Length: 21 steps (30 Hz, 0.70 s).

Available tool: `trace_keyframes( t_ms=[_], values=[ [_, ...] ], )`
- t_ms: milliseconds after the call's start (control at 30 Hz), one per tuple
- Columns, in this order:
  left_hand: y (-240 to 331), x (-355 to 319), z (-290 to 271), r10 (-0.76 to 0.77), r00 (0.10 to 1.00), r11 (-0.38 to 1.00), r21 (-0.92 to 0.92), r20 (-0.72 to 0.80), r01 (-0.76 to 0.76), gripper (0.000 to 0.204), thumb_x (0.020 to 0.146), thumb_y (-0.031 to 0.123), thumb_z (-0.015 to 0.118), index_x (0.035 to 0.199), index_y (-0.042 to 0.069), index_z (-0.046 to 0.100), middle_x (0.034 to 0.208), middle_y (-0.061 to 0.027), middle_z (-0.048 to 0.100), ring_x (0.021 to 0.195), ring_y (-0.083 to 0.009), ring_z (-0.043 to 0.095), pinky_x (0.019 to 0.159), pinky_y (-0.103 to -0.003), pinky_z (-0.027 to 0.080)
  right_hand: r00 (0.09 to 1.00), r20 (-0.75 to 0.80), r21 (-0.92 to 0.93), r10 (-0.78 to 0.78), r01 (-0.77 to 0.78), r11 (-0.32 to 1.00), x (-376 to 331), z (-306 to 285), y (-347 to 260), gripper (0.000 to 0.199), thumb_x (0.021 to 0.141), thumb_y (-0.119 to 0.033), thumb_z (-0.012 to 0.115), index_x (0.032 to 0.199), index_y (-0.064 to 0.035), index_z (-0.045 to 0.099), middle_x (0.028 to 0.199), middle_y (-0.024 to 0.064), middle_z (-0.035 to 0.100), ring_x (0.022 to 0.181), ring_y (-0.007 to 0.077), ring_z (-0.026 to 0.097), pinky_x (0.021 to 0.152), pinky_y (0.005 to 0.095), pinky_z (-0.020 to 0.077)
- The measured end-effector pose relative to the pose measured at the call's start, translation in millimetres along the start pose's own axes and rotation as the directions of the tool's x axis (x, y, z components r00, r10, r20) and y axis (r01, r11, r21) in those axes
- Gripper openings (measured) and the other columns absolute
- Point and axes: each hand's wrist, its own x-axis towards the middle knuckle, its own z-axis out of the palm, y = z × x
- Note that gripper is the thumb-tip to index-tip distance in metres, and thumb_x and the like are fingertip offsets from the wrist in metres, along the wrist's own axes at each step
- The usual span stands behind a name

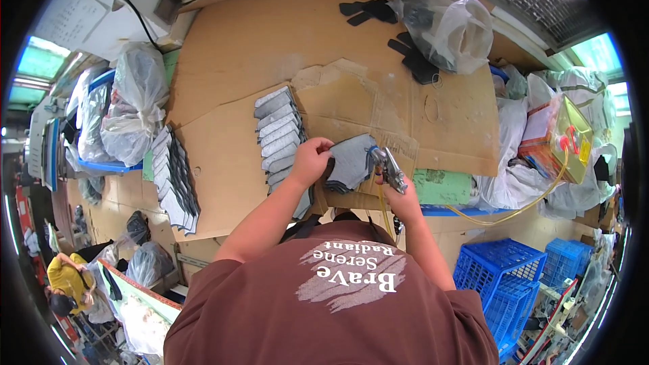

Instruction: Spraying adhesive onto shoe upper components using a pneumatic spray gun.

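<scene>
My right hand (403, 201) is wrapped round the handle of a silver spray gun (392, 170), its nozzle end close to the right edge of a grey cut fabric piece (353, 162). This piece lies on a small stack of dark-edged pieces just in front of my body. My left hand (312, 161) has its fingers pinched together at the left edge of the stack; the fingertips are partly hidden. Directly left of that hand runs a row of overlapping grey pieces (278, 128), and its near end passes beneath my left forearm. Another overlapping row (174, 182) lies farther left.
Cardboard (236, 47) covers the table. Black cut pieces (419, 61) and a clear plastic bag (460, 30) lie at the far right. A yellow hose (497, 222) runs to a yellow can (578, 145). Blue crates (497, 267) stand lower right. A person in yellow (67, 280) is at lower left.
</scene>
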Motion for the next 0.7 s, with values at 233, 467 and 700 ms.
trace_keyframes(
  t_ms=[233, 467, 700],
  values=[
    [-28, 39, -97, -0.278, 0.935, 0.875, -0.459, -0.219, 0.153, 0.022, 0.077, 0.0, 0.059, 0.099, 0.0, 0.057, 0.083, -0.0058, 0.06, 0.071, -0.0138, 0.058, 0.065, -0.027, 0.05, 0.995, 0.096, -0.027, -0.018, 0.021, 0.999, -1, -2, 4, 0.026, 0.073, 0.0, 0.046, 0.097, -0.0027, 0.056, 0.085, 0.0032, 0.059, 0.081, 0.0115, 0.053, 0.076, 0.0251, 0.0408],
    [-52, 54, -129, -0.142, 0.871, 0.985, 0.024, -0.471, 0.174, 0.016, 0.077, 0.002, 0.057, 0.092, -0.002, 0.062, 0.084, -0.0116, 0.062, 0.074, -0.0205, 0.06, 0.068, -0.034, 0.049, 0.975, 0.185, -0.027, -0.125, 0.132, 0.991, 1, 9, 13, 0.026, 0.074, 0.0, 0.047, 0.098, -0.0025, 0.055, 0.087, 0.0019, 0.058, 0.082, 0.0106, 0.051, 0.077, 0.0242, 0.0404],
    [-1, 11, -32, 0.24, 0.969, 0.934, 0.26, 0.055, -0.246, 0.022, 0.069, 0.011, 0.063, 0.089, 0.001, 0.063, 0.082, -0.0159, 0.059, 0.078, -0.031, 0.057, 0.071, -0.037, 0.046, 0.974, 0.202, 0.02, -0.098, 0.096, 0.995, 2, 18, 15, 0.018, 0.069, 0.001, 0.046, 0.085, -0.0023, 0.053, 0.076, 0.0031, 0.054, 0.073, 0.0118, 0.049, 0.07, 0.0256, 0.0407]
  ],
)
